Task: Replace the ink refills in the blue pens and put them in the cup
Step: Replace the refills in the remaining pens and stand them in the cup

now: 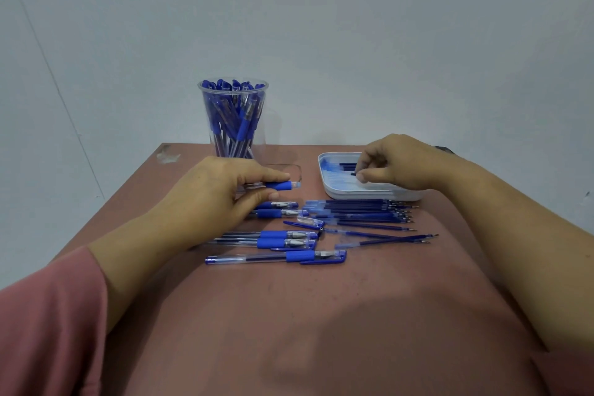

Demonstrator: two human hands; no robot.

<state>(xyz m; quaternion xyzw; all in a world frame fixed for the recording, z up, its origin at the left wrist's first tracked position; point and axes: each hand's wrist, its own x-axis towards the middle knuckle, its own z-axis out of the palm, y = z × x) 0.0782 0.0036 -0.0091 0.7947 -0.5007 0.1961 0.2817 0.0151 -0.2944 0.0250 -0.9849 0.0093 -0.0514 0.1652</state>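
Two bare hands reach over a flat, reddish-brown table [321, 315] with a dull, scuffed top. Far on the left stands a tall, round cup [233, 119] of clear plastic, packed with blue pens standing up.

Just near of the cup, the left hand [212, 193] pinches a pen barrel [283, 185] between thumb and first finger. The barrel has a soft-looking blue grip and a clear tip end that pokes out to the right of the fingers. More pens [276, 256] lie flat on the table near and right of this hand, each a clear tube with a blue grip and blue cap.

Far on the right sits a shallow white tray [369, 194] with rounded corners and smooth sides. The right hand [398, 164] hovers over it, fingers curled in, thumb and finger closed on a small dark piece [353, 173]; what it is, I cannot tell.

Thin, dark blue refills [363, 210] lie side by side between the tray and the pens, near the right hand but apart from it.
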